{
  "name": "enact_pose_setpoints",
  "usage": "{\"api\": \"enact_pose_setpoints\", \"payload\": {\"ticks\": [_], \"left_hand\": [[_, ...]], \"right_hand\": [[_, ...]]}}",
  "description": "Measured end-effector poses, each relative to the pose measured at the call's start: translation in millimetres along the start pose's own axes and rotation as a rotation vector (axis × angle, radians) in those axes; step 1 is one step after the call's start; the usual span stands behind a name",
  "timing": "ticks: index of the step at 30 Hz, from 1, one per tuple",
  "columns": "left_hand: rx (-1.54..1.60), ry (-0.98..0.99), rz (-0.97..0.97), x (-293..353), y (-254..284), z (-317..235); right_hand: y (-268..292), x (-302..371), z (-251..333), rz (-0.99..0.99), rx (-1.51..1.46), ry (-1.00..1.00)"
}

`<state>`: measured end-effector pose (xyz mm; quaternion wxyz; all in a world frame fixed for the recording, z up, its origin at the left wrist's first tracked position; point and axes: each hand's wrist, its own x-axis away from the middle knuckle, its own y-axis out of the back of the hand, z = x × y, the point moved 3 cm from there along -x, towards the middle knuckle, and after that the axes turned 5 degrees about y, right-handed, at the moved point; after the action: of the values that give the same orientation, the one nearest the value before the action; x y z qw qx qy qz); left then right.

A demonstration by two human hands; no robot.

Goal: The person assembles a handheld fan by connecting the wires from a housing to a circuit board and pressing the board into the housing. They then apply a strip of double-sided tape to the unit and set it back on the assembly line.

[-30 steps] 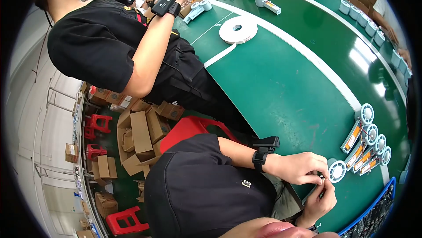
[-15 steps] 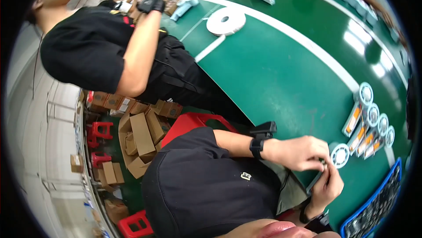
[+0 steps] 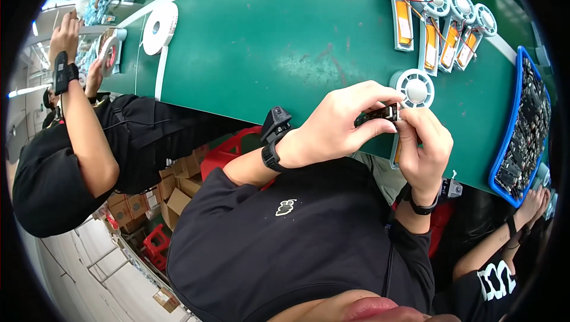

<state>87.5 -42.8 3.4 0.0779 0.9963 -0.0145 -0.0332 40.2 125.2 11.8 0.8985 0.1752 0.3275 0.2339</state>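
Left hand (image 3: 341, 123) closed around a small dark circuit board (image 3: 380, 113), fingers curled over its top edge, thumb underneath. Right hand (image 3: 424, 144) closed too — fingertips (image 3: 408, 121) pinching the right end of the same board, palm hiding part of a handheld fan unit (image 3: 414, 89) below. Board held just above the near edge of the green work table (image 3: 267, 43), touching or nearly touching the round white fan head; cannot tell which. Orange strip of that unit's handle barely visible beside the right palm, mostly covered.

Black wrist device (image 3: 274, 133) strapped on the left wrist, dark band on the right wrist.

Far side of the table: row of four more fan units (image 3: 439, 16), white round heads, orange battery strips, thin red wires — lying side by side, well apart from the hands. Blue tray (image 3: 515, 120) of small dark parts at the right edge of the table, near the right hand but not touching. White tape roll (image 3: 159, 28) standing on edge at the far left end, by the white border line.

To the left, a co-worker in black (image 3: 89, 161), arm raised, wrist device on it, hands at another roll. Lower right, another person's forearm (image 3: 493, 245) near the tray. Cardboard boxes (image 3: 172, 194) and red stools on the floor under the table edge.
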Motion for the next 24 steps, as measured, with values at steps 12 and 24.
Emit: {"api": "enact_pose_setpoints", "payload": {"ticks": [12,24], "left_hand": [[-0.078,-0.108,-0.002,-7,4,4],[-0.022,-0.236,0.019,-8,-11,0]], "right_hand": [[-2,-2,-4,-0.060,-0.022,-0.050],[17,24,-7,0.001,0.179,-0.175]]}}
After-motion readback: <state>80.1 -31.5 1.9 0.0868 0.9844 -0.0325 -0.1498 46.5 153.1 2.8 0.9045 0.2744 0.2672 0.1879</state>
